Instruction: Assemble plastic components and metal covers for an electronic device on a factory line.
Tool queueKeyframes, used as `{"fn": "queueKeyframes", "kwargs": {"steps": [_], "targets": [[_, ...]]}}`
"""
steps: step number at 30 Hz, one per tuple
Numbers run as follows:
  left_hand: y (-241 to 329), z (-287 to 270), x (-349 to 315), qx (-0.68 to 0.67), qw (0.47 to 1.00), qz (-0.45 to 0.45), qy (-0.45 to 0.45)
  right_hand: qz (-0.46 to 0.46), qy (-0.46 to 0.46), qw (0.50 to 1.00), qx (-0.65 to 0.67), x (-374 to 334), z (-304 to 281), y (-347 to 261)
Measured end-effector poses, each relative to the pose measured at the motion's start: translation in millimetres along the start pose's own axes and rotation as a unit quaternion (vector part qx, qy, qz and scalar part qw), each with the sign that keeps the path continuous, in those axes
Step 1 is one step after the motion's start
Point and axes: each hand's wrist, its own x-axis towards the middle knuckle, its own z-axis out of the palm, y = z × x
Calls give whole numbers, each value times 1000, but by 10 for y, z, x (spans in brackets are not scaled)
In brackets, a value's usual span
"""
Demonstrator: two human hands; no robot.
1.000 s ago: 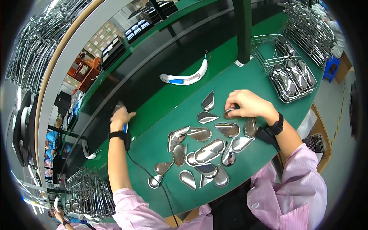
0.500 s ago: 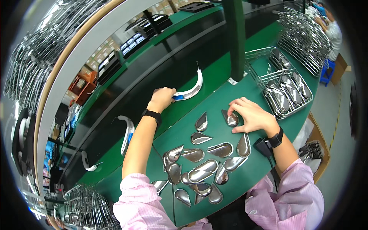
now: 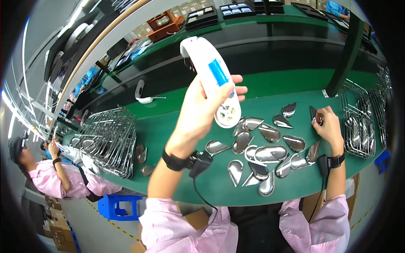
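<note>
Up in the middle of the frame, the left hand (image 3: 202,111) is lifted above the green desk (image 3: 177,126), its grip closed tight around a long white curved piece (image 3: 211,76) with a blue strip. Over at the right of the frame, the right hand (image 3: 328,126) rests on the desk, its fingers pinched on a small dark piece (image 3: 315,114). Many shiny drop-shaped metal pieces (image 3: 263,147) lie between the hands. A wire rack (image 3: 360,130) of more shiny pieces stands just right of the right hand.
</note>
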Motion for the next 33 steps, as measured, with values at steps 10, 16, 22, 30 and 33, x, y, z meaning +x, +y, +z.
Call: {"fn": "queueKeyframes", "kwargs": {"steps": [10, 16, 22, 30, 33], "targets": [[-541, 256, -212, -275, 961, -9, 17, -91, 60, 962, 250, 127, -470, -926], [-711, 466, -202, -196, 977, 10, 82, -296, 78, 901, 307, 29, -536, -1906], [-793, 384, -147, -297, 955, 5, -18, -297, 55, 907, 294, -14, -206, -1994], [-864, 389, -133, -83, 994, 51, 58, -279, 54, 904, 321, 16, -32, -1999], [-887, 385, -136, -138, 986, 56, 76, -272, 53, 900, 338, 10, 87, -1981]]}}
